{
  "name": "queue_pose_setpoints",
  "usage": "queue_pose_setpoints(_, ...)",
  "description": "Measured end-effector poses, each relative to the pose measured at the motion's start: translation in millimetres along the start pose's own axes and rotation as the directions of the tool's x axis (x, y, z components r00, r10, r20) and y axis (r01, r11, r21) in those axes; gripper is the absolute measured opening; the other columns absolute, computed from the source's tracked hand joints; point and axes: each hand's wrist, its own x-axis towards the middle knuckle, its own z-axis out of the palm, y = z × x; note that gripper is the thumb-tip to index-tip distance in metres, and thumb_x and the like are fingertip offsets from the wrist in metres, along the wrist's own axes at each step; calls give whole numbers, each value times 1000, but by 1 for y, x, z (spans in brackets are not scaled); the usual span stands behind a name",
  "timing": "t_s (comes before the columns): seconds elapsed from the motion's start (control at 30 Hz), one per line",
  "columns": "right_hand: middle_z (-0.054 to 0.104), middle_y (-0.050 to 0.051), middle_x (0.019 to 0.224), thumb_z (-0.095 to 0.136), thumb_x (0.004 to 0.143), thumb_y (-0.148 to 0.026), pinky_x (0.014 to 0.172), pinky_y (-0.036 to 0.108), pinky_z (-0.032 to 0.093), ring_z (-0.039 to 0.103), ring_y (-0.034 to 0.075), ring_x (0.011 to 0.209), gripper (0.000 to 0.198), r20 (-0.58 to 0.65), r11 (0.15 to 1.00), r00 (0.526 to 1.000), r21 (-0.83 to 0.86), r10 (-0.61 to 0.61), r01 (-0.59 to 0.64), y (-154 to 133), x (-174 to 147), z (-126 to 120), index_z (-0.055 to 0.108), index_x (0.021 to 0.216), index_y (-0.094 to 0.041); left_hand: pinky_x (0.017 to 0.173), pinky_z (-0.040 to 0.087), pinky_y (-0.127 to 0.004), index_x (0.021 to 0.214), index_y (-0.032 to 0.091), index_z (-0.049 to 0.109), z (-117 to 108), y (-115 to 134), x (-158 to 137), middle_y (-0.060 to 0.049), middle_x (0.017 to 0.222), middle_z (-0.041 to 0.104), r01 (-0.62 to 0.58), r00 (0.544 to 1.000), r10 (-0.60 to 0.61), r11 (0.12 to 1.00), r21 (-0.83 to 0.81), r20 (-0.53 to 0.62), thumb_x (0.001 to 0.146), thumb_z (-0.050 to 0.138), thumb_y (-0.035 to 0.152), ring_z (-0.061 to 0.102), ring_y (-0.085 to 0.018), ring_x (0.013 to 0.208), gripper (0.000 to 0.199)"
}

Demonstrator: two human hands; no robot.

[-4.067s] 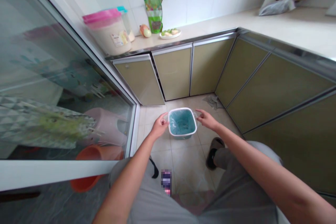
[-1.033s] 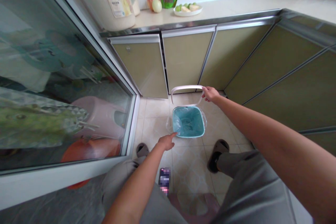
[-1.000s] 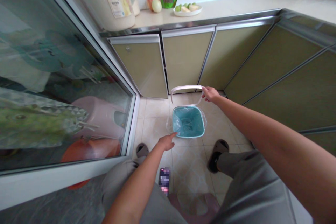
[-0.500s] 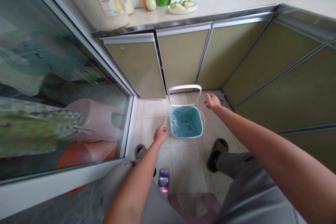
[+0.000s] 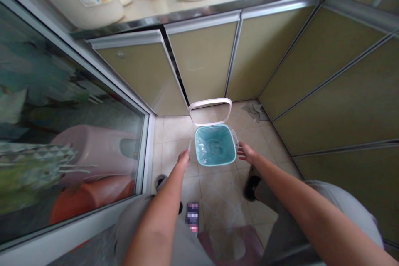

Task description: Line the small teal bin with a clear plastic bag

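Left arm (image 5: 162, 212), right arm (image 5: 299, 199) angled forward; left fingers (image 5: 187, 152) curled, right fingers (image 5: 242, 153) slightly spread.

The blue-green, square plastic bin (image 5: 215, 163) with round corners stood upright on the pale tiled floor (image 5: 220, 191), its open top facing up. A thin, see-through plastic bag (image 5: 202, 146) lay crinkled inside it, with loose edges poking out at 3 and 9 o'clock. At 12 o'clock, the pale pink, square plastic ring (image 5: 210, 102) stood tipped up by the bin's edge.
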Motion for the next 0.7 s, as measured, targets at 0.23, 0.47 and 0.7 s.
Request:
queue_pose_setpoints(0.23, 68, 5, 100, 57, 84, -39, 75, 30, 46, 59, 17, 82, 23, 38, 995, 997, 69, -69, 67, -25, -15, 3, 60, 99, -22, 82, 53, -35, 113, 22, 64, -2, 12, -13, -12, 131, 71, 48, 999, -47, 992, -120, 9, 88, 56, 46, 68, -27, 117, 36)
queue_pose_setpoints(0.47, 65, 2, 84, 59, 81, -40, 66, 28, 43, 57, 15, 73, 20, -53, 959, 958, -2, -283, 284, -40, -64, -2, 59, 82, -20, 81, 53, -30, 101, 21, 62, -16, 20, -43, -9, 124, 74, -47, 990, 73, 978, -201, 124, 86, 53, 38, 73, -20, 106, 24)
queue_pose_setpoints(0.7, 63, 3, 74, 61, 73, -46, 65, 28, 42, 55, 17, 73, 28, 91, 819, 826, -106, -557, 564, -47, -130, 10, 65, 69, -19, 75, 53, -27, 97, 22, 61, -15, 14, -64, -4, 100, 75, -87, 987, 117, 967, -240, 113, 80, 70, 42, 73, -16, 86, 28)
